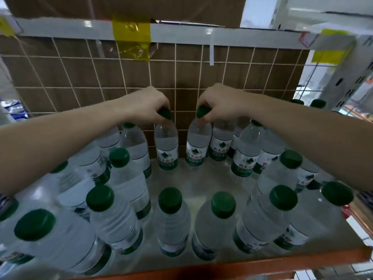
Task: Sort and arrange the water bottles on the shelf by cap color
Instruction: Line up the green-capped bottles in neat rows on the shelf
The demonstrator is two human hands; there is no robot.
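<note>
Blur on the outer water bottles (113, 217): those farthest from the wire grid (90, 77) are cut off at bottom left, labels unreadable. My forearms hide several bottles closer to the grid. I can't see the fingertips of either hand; they are tucked behind the caps. My left hand (145, 106) is curled round the green cap of the left bottle (166, 146). My right hand (220, 102) grips the green cap of the right bottle (198, 144). Both bottles stand against the grid, bases on the shelf (201, 178), just beside each other, not touching. Every cap I can see is green. Shelf is pale and glossy, with an orange front edge (262, 265) farthest from the grid. Brown cardboard (242, 73) sits behind the grid, and yellow tape (131, 37) hangs from the grey rail (60, 29) above it.
</note>
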